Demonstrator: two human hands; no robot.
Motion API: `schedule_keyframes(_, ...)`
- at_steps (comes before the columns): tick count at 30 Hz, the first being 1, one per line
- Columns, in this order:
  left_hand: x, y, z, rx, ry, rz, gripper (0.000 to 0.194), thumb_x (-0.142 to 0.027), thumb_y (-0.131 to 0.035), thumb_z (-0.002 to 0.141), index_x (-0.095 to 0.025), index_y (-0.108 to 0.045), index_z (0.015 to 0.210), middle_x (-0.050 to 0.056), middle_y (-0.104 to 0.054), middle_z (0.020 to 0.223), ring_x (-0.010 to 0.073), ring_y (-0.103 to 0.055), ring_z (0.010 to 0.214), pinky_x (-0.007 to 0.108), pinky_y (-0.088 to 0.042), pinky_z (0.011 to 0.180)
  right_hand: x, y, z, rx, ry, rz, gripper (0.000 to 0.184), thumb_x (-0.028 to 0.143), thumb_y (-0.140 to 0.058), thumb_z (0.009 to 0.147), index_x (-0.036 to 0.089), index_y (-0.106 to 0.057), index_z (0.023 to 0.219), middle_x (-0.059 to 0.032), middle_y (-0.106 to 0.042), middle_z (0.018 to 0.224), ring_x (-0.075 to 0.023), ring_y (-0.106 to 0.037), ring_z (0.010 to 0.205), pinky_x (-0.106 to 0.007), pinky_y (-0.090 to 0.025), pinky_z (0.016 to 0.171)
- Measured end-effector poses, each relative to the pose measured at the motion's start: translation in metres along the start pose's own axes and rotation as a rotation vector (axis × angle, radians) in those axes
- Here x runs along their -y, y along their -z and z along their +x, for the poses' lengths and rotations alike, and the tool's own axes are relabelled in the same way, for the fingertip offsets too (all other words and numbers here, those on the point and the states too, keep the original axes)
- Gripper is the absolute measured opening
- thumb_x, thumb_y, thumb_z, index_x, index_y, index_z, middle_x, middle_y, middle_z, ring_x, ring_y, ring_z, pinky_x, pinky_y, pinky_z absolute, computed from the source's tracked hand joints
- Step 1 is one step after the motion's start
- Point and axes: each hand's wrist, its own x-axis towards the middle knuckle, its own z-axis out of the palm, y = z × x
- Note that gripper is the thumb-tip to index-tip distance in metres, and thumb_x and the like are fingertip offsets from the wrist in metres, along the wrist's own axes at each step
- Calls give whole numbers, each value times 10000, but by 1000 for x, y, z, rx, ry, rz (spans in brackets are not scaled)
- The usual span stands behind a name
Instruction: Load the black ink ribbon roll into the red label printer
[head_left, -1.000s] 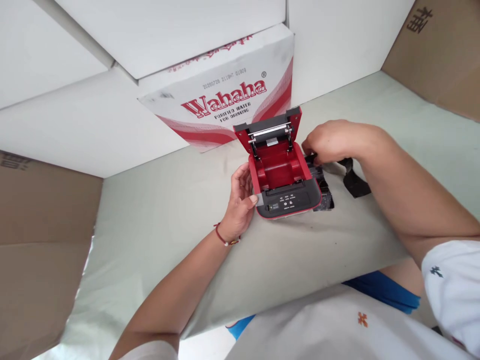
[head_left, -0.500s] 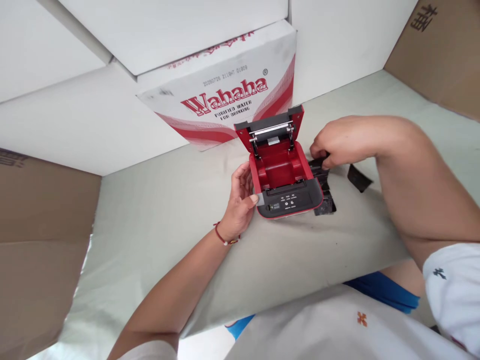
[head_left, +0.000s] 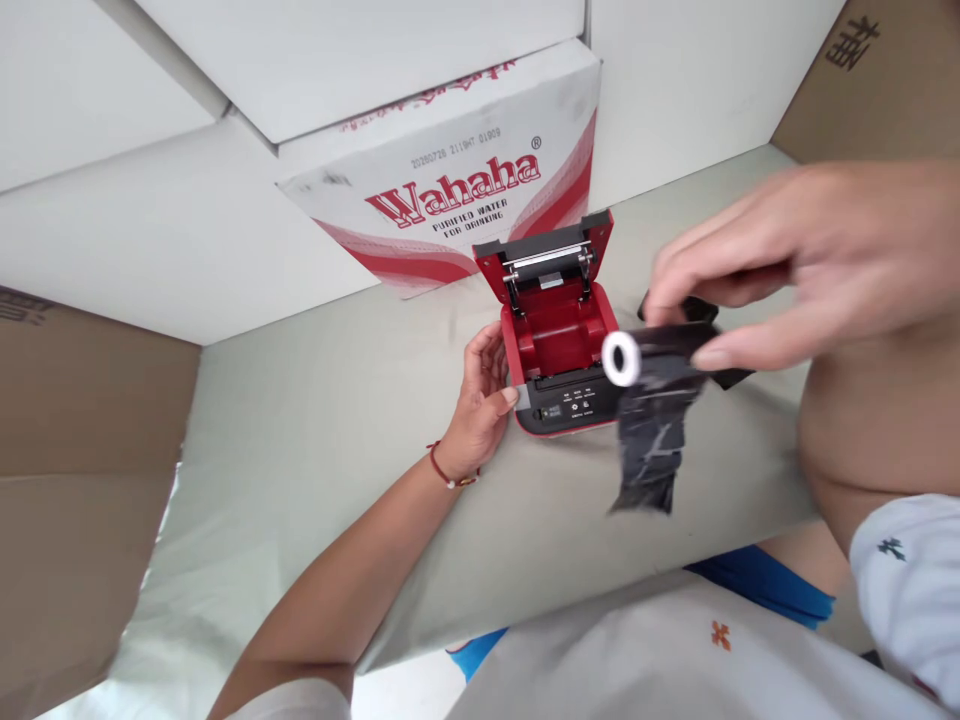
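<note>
A small red and black label printer (head_left: pixel 570 405) stands on the covered table with its lid (head_left: pixel 540 265) raised and its red compartment showing no roll. My left hand (head_left: pixel 486 400) grips the printer's left side, thumb on the front corner and fingers along the side. Above and right of the printer, my right hand (head_left: pixel 757 275) pinches a paper roll (head_left: pixel 622 359) between thumb and fingers. The roll's white end with a dark hole faces left. Torn, crinkled black wrapping (head_left: pixel 651 450) hangs down from it, covering part of the printer's right side.
A white and red Wahaha water carton (head_left: pixel 465 190) stands behind the printer, against white boxes (head_left: pixel 360 60). Brown cardboard (head_left: pixel 90 480) rises at the left, with another brown box (head_left: pixel 885 90) at the far right. Black scraps (head_left: pixel 731 378) lie under my right hand.
My right hand has lifted the paper roll with its black wrapping off the table, up and toward me. My left hand and the printer have stayed in place.
</note>
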Motion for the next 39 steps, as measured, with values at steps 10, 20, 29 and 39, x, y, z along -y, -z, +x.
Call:
schedule_keyframes(10, 2, -3, 2, -18, -23, -1, 861, -644, -968, 904, -403, -585, 1637, 80, -560, 1808, 353, -525, 1705, 577, -438, 1441, 82, -73, 21, 2, 126, -364, 302, 189, -578, 1054, 160, -827, 1222, -181, -819, 1263, -286, -749, 923, -365, -341, 664)
schedule_keyframes(20, 6, -2, 4, 32, -47, -4, 838, -625, -942, 943, -414, -553, 1654, 69, -502, 1860, 344, -428, 1780, 601, -297, 1512, 73, -86, 39, -14, 117, -376, 331, 262, -616, 1054, 161, -749, 1340, -199, -840, 1283, -324, -768, 974, -374, -362, 691)
schedule_keyframes(29, 6, -1, 3, 40, -28, -11, 833, -590, -953, 942, -431, -546, 1651, 58, -490, 1869, 347, -391, 1805, 619, -284, 1516, 73, -77, 33, 28, 160, -339, 324, 255, -652, 1057, 157, -750, 1350, -173, -832, 1309, -314, -782, 1025, -366, -429, 737)
schedule_keyframes(39, 5, -3, 4, 41, -34, -20, 830, -622, -944, 941, -426, -546, 1642, 65, -488, 1873, 350, -391, 1809, 618, -270, 1522, 81, -86, 23, -41, 46, -439, 468, 118, -404, 1080, 173, -790, 1338, -203, -815, 1226, -340, -791, 983, -388, -365, 679)
